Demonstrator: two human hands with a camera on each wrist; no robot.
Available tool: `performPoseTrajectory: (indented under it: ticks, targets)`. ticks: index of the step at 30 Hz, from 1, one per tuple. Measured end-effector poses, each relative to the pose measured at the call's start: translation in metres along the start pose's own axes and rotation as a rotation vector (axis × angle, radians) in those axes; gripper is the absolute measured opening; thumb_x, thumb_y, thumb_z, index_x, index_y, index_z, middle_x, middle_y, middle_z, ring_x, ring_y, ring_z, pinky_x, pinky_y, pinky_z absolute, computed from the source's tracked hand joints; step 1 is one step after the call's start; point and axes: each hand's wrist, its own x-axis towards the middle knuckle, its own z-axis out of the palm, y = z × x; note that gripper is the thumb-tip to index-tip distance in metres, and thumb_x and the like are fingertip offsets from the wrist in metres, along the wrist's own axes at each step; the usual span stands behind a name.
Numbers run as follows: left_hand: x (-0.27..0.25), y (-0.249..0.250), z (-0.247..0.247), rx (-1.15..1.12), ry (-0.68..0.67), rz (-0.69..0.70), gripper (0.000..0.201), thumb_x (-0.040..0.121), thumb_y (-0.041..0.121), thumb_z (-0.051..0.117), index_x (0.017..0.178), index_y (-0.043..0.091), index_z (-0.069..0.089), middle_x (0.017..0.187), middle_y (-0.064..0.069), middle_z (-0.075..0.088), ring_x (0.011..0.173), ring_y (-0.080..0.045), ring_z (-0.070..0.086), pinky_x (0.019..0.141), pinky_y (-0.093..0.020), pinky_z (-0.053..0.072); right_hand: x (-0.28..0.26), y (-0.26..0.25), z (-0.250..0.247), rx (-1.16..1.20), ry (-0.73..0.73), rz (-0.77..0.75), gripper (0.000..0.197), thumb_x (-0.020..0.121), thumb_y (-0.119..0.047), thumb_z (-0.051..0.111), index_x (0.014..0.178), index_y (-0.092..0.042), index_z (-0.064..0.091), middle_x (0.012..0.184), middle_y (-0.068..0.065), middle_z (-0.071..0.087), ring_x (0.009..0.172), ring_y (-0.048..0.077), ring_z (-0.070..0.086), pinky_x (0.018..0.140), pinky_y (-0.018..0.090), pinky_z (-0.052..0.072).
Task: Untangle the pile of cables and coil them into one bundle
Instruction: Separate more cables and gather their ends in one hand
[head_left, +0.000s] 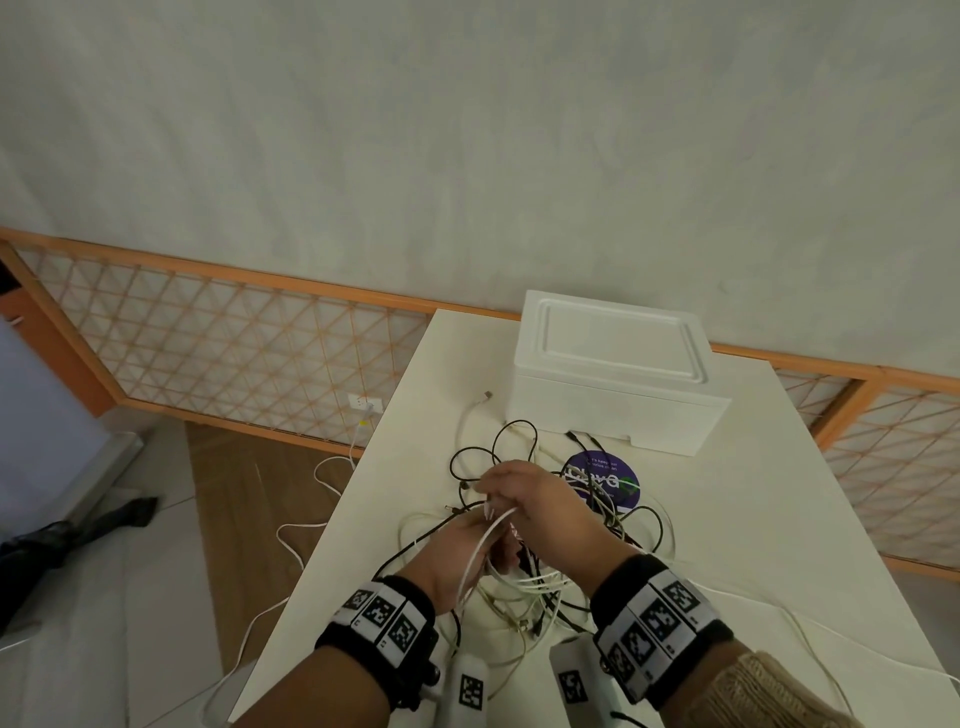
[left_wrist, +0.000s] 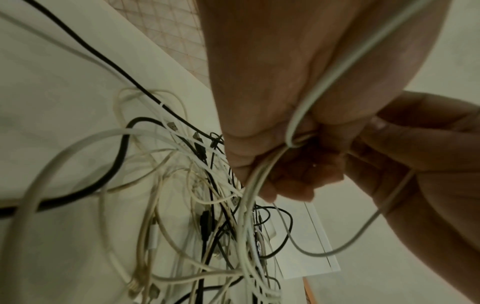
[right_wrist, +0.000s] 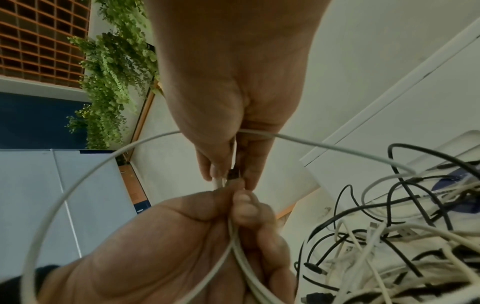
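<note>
A tangled pile of black and white cables (head_left: 540, 571) lies in the middle of the white table (head_left: 779, 519). Both hands hover just above it. My left hand (head_left: 475, 522) grips loops of a white cable (head_left: 485, 545), its fingers curled round the strands (left_wrist: 293, 133). My right hand (head_left: 493, 493) pinches the same white cable (right_wrist: 311, 142) near its end, with a small dark plug (right_wrist: 233, 174) showing between thumb and finger. A wide loop of that cable (right_wrist: 64, 185) arcs out to the left. In the right wrist view my left hand (right_wrist: 182, 246) sits directly below the right hand (right_wrist: 228, 179).
A white foam box (head_left: 613, 374) stands behind the pile, with a round purple sticker (head_left: 602, 483) on the table in front of it. Two white marker blocks (head_left: 470, 686) lie at the near edge. A white cord (head_left: 291, 535) hangs off the table's left side toward a wall socket.
</note>
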Motion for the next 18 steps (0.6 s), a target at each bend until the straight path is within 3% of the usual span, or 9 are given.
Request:
performPoseTrajectory:
  ticks: [3,6,8,10,12,13,15,17,18]
  targets:
    - [0.002,0.003,-0.004,-0.125,0.052,-0.025,0.021,0.098,0.018,0.049,0.082,0.006,0.051,0.06,-0.004,0.044,0.055,-0.017,0.045,0.06,-0.03,0.046,-0.01,0.006,-0.004,-0.069,0.014,0.06,0.052,0.093,-0.002,0.048,0.137,-0.029,0.048,0.135,-0.015,0.042,0.107,-0.005,0.046,0.09,0.004,0.033]
    - [0.004,0.006,-0.012,-0.281,0.095,-0.014,0.032,0.103,0.02,0.036,0.072,0.011,0.039,0.057,0.0,0.032,0.049,-0.013,0.034,0.053,-0.028,0.046,-0.034,0.022,-0.025,-0.244,-0.025,0.221,0.048,0.087,-0.024,0.062,0.131,-0.037,0.049,0.123,-0.017,0.054,0.1,-0.004,0.052,0.087,0.015,0.04]
    - [0.004,0.007,-0.02,-0.365,0.125,-0.01,0.034,0.103,0.019,0.034,0.07,0.012,0.039,0.055,0.001,0.031,0.046,-0.011,0.031,0.051,-0.026,0.04,-0.06,0.039,-0.044,-0.37,-0.126,0.354,0.06,0.076,-0.04,0.072,0.13,-0.039,0.048,0.127,-0.019,0.05,0.113,0.002,0.049,0.095,0.02,0.038]
    - [0.005,0.008,-0.027,-0.445,0.136,-0.021,0.032,0.101,0.016,0.038,0.069,0.012,0.04,0.055,0.002,0.033,0.046,-0.011,0.033,0.051,-0.024,0.034,-0.088,0.062,-0.062,-0.392,-0.26,0.478,0.08,0.065,-0.037,0.081,0.135,-0.038,0.042,0.13,-0.013,0.047,0.118,0.007,0.045,0.101,0.022,0.037]
    - [0.006,0.01,-0.03,-0.508,0.144,-0.026,0.031,0.098,0.012,0.041,0.067,0.012,0.04,0.055,0.001,0.035,0.046,-0.011,0.037,0.053,-0.024,0.034,-0.109,0.078,-0.075,-0.397,-0.449,0.569,0.094,0.061,-0.033,0.083,0.14,-0.038,0.033,0.12,-0.011,0.042,0.118,0.01,0.041,0.102,0.024,0.036]
    - [0.007,0.011,-0.029,-0.537,0.141,-0.019,0.031,0.097,0.011,0.042,0.066,0.013,0.038,0.055,0.0,0.035,0.047,-0.012,0.037,0.056,-0.025,0.035,-0.117,0.081,-0.079,-0.387,-0.518,0.597,0.091,0.062,-0.031,0.082,0.138,-0.042,0.032,0.114,-0.012,0.042,0.113,0.008,0.042,0.099,0.022,0.037]
    - [0.011,0.011,-0.027,-0.602,0.143,-0.002,0.035,0.098,0.016,0.042,0.063,0.014,0.038,0.054,0.0,0.035,0.048,-0.013,0.039,0.067,-0.032,0.043,-0.121,0.081,-0.081,-0.367,-0.535,0.628,0.063,0.072,-0.025,0.073,0.117,-0.053,0.04,0.106,-0.017,0.048,0.099,0.0,0.047,0.091,0.016,0.039]
    - [0.014,0.013,-0.029,-0.678,0.145,0.029,0.041,0.1,0.025,0.041,0.061,0.016,0.043,0.054,-0.001,0.038,0.05,-0.016,0.046,0.085,-0.047,0.047,-0.12,0.08,-0.078,-0.503,-0.418,0.619,0.039,0.083,-0.027,0.059,0.105,-0.056,0.045,0.117,-0.021,0.054,0.109,-0.002,0.05,0.097,0.019,0.037]
    - [0.015,0.013,-0.031,-0.713,0.153,0.049,0.042,0.101,0.03,0.041,0.061,0.016,0.045,0.054,0.0,0.039,0.05,-0.017,0.048,0.09,-0.052,0.046,-0.119,0.078,-0.078,-0.609,-0.338,0.624,0.031,0.087,-0.031,0.053,0.108,-0.053,0.05,0.124,-0.024,0.053,0.117,-0.002,0.048,0.101,0.023,0.034]
